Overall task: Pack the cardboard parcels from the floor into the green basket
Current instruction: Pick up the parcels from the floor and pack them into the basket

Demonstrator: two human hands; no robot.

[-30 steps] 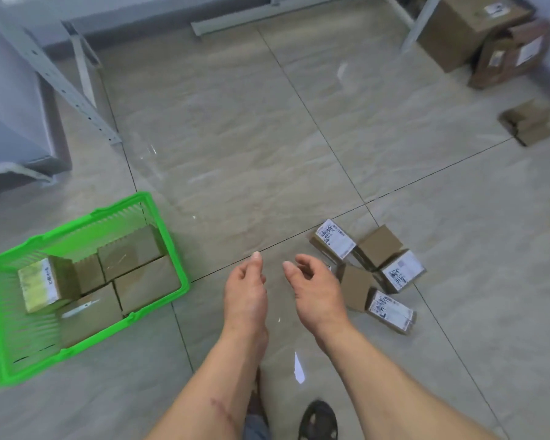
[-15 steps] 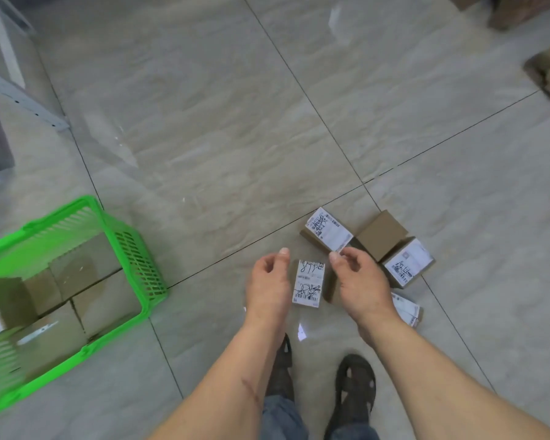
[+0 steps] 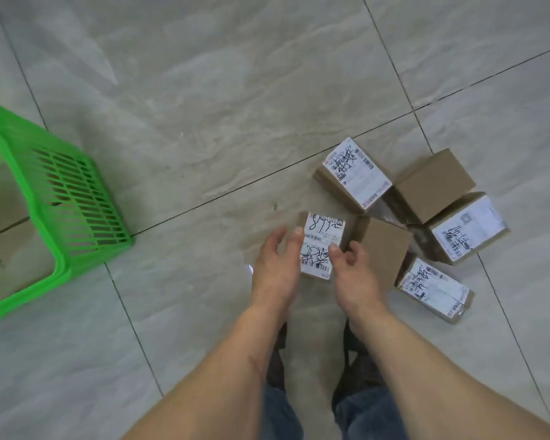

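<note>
Both hands meet at one small labelled parcel (image 3: pixel 322 246) over the tiled floor (image 3: pixel 204 122), near the person's feet. The left hand (image 3: pixel 275 265) rests its thumb tip against the parcel's left edge, its other fingers spread and only slightly bent. The right hand (image 3: pixel 351 268) pinches the parcel's lower right edge between thumb and curled fingers. The parcel's label faces up; its long axis runs away from the person, leaning slightly right.

To the right, five more cardboard parcels lie in a loose cluster: a labelled box (image 3: pixel 356 173), a plain brown box (image 3: pixel 434 182), a second labelled box (image 3: pixel 469 230), a plain box (image 3: pixel 385 246) just beside the right hand, and a third labelled box (image 3: pixel 432 289). All are rectangular, of matt brown card; the labels are white with barcodes and black scrawl.

The green basket (image 3: pixel 77 198), slotted plastic, stands well apart at the left edge, with brown cardboard inside.
</note>
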